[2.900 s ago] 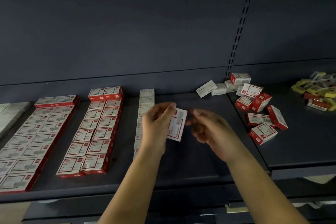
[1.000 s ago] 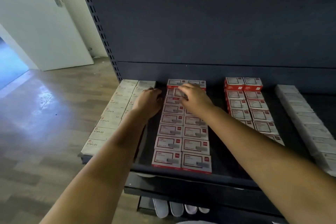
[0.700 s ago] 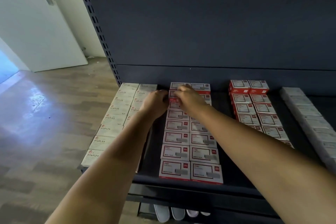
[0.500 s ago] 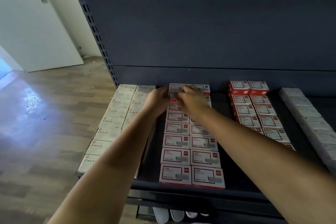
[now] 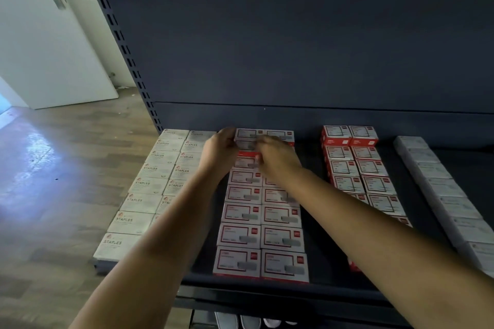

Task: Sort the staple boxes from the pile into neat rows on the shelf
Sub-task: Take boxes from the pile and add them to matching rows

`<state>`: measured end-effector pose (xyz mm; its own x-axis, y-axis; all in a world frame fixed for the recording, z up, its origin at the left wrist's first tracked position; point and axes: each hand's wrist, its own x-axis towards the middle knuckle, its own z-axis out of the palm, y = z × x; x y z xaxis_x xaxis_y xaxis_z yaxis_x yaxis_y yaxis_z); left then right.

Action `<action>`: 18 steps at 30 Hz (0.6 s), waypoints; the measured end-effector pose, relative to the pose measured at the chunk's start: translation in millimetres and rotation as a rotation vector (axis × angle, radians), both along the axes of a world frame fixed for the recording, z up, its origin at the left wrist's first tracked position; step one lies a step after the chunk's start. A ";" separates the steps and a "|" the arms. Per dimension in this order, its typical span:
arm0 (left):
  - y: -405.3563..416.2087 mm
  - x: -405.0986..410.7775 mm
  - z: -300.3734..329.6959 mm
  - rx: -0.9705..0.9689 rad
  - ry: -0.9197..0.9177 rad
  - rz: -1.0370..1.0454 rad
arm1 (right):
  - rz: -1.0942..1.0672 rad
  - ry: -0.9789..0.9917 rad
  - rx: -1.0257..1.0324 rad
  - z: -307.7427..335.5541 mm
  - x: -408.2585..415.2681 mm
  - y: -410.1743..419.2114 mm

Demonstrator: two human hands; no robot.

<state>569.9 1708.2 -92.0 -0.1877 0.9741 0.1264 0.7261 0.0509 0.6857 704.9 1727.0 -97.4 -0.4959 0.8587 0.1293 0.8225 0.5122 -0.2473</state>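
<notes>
red-and-white staple box (image 5: 247,146), gripped by left hand (image 5: 221,151), right hand (image 5: 278,158)

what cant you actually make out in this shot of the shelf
- Head view: whether the left hand and right hand grip the red staple box; fingers hidden, blurred.
- Small print on the box labels: too small.
- White boxes at right: row cut by the frame edge.
</notes>
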 end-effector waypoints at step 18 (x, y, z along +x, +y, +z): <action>-23.8 236.6 15.6 0.127 0.480 -0.368 | -0.127 0.061 -0.041 18.6 260.8 -57.0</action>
<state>806.5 1684.4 -76.4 0.2645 0.9358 0.2330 0.9094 -0.3224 0.2626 965.7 1669.9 -78.7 -0.3755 0.9191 0.1194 0.8627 0.3937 -0.3175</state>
